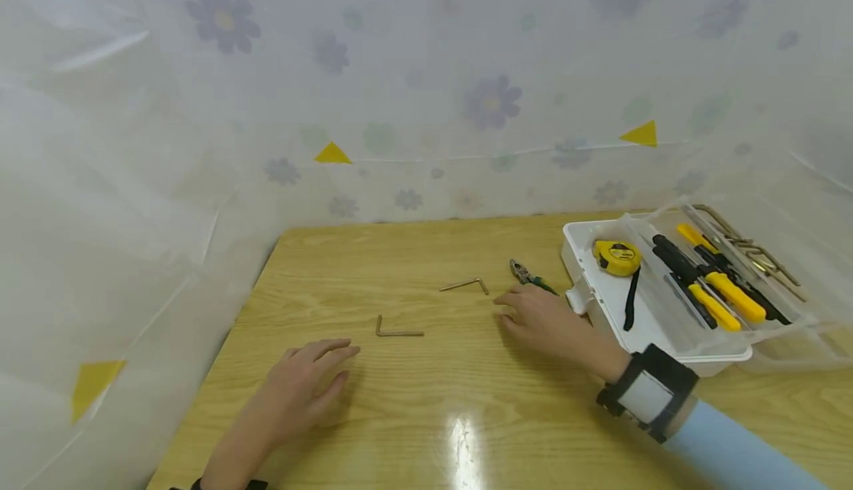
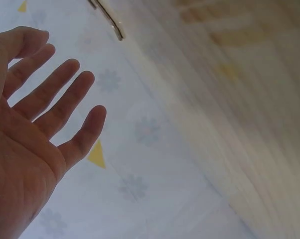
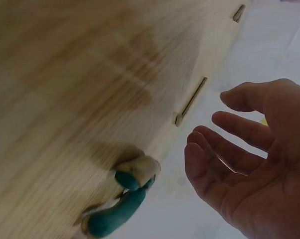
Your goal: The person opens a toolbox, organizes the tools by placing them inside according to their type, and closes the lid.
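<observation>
Over the table's left front, my left hand (image 1: 300, 383) is held with its fingers loosely spread and nothing in them; the left wrist view shows the bare palm (image 2: 25, 154). An L-shaped hex key (image 1: 400, 334) lies just beyond its fingertips. My right hand (image 1: 543, 321) hovers near a pair of pliers (image 1: 526, 275) with green-and-black handles and partly hides them. In the right wrist view its fingers are slightly bent and apart from the pliers (image 3: 120, 211). A second hex key (image 1: 463, 283) lies left of the pliers.
A white toolbox (image 1: 603, 334) stands at the right. It holds a yellow tape measure (image 1: 617, 257), and its clear tray (image 1: 713, 338) carries several yellow-and-black-handled tools (image 1: 733, 296) and more hex keys (image 1: 776, 260). A flowered plastic sheet (image 1: 426, 90) hangs behind the wooden table (image 1: 400, 253).
</observation>
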`<state>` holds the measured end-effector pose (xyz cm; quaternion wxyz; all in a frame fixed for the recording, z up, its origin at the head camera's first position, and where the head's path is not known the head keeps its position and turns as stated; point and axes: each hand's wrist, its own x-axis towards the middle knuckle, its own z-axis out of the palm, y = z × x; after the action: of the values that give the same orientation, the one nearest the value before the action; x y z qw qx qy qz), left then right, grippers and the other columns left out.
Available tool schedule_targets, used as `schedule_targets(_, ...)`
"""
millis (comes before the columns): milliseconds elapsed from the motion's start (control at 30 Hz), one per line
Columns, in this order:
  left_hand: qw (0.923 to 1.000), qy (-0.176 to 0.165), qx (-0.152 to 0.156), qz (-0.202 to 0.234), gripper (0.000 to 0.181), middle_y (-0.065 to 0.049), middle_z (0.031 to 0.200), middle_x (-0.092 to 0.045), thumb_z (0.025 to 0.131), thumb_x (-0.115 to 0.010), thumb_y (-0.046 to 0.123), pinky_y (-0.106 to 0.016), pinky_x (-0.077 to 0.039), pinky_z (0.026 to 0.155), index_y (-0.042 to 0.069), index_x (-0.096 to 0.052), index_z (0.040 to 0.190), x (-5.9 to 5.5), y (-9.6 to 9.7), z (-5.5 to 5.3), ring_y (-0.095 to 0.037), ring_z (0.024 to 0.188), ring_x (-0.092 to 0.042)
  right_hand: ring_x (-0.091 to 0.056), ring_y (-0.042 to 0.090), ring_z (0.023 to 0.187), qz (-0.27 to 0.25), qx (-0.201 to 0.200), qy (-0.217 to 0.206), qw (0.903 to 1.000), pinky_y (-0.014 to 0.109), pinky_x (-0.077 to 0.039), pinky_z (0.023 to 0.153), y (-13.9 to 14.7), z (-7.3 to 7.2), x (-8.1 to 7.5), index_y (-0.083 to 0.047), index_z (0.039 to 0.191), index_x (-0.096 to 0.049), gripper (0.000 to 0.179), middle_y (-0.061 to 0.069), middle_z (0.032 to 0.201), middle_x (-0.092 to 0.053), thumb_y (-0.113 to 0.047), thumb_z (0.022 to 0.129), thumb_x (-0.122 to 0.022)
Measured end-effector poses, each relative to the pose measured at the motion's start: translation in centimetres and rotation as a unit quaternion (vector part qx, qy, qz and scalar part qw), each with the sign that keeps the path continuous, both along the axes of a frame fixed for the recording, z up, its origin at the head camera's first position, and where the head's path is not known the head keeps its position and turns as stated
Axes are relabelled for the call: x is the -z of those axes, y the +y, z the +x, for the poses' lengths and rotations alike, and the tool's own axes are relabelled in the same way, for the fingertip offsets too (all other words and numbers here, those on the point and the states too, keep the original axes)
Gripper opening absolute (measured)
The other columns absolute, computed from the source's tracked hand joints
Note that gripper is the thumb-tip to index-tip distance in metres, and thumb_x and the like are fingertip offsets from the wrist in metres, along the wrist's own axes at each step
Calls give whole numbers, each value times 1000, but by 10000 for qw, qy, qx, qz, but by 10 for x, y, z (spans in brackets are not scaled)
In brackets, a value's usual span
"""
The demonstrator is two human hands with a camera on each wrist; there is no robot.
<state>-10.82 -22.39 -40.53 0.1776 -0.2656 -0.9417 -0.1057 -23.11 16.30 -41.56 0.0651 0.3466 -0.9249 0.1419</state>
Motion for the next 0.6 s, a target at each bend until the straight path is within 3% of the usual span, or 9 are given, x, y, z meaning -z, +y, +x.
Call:
schedule_targets(167,10000,-66,-38,23,39,-4,124,-73,87,-80,16,-44,-58,80,17,-73,124,2,-7,3,-20,110,-71,-66,37,118,366,-387,-278,9982,50,-56,97,-27,-30,13,2,133,-64,37,25,130,-66,-10,98,-64)
schedule_targets(333,10000,-14,-23,18,39,-3,122,-73,86,-81,16,-44,-59,80,17,-73,123,4,-8,4,-20,107,-72,-58,46,129,909,-415,-784,9919,58,-46,109,-39,-45,13,4,140,-58,43,31,141,-58,-8,99,-60)
schedule_targets(433,10000,-28,-65,29,38,-3,122,-73,86,-81,16,-44,-59,80,17,-73,123,5,-9,5,-20,106,-72,-62,44,119,1029,-404,-902,9898,54,-52,101,-41,-47,10,5,131,-64,35,28,132,-63,-8,99,-60)
schedule_targets(600,9999,-41,-92,-5,39,-3,123,-73,86,-81,16,-44,-59,81,17,-73,124,4,-11,5,-20,106,-72,-61,33,94,886,-410,-811,9919,43,-55,78,-41,-41,10,-4,101,-72,12,18,108,-64,-8,98,-61)
